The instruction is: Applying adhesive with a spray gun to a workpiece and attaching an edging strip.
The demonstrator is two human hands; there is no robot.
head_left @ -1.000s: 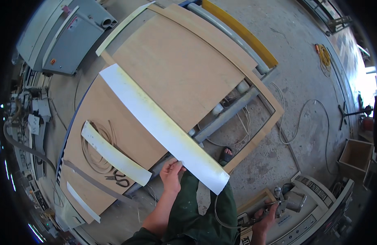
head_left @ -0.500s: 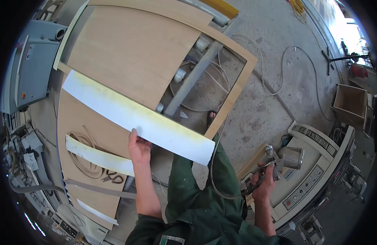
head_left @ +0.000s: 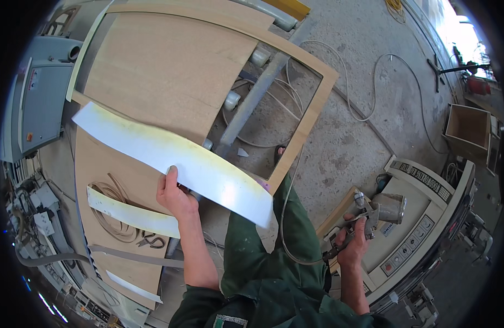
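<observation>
My left hand [head_left: 178, 195] pinches the near edge of a long white strip [head_left: 164, 161], thumb on top and fingers underneath. Yellowish residue runs along the strip's far edge. The strip bows slightly and lies slantwise along the near side of a wooden frame [head_left: 309, 117]. At the right, my right hand [head_left: 354, 246] is closed around the handle of a spray gun [head_left: 366, 210]. A grey metal cup [head_left: 391, 209] sits on the gun, and a thin hose [head_left: 284, 235] runs from its handle across my legs.
A brown board [head_left: 115, 164] at the left bears another white strip [head_left: 129, 210], coiled edging [head_left: 107, 191] and scissors [head_left: 152, 240]. A large panel [head_left: 159, 71] lies beyond, over a metal stand [head_left: 254, 104]. The machine with buttons [head_left: 410, 240] stands right; a hose loops across the floor [head_left: 361, 71].
My left hand has shifted left and slightly up, its thumb now over the strip. The strip has moved left with it and its near-right end is bent and tilted. The spray gun hardly moved.
</observation>
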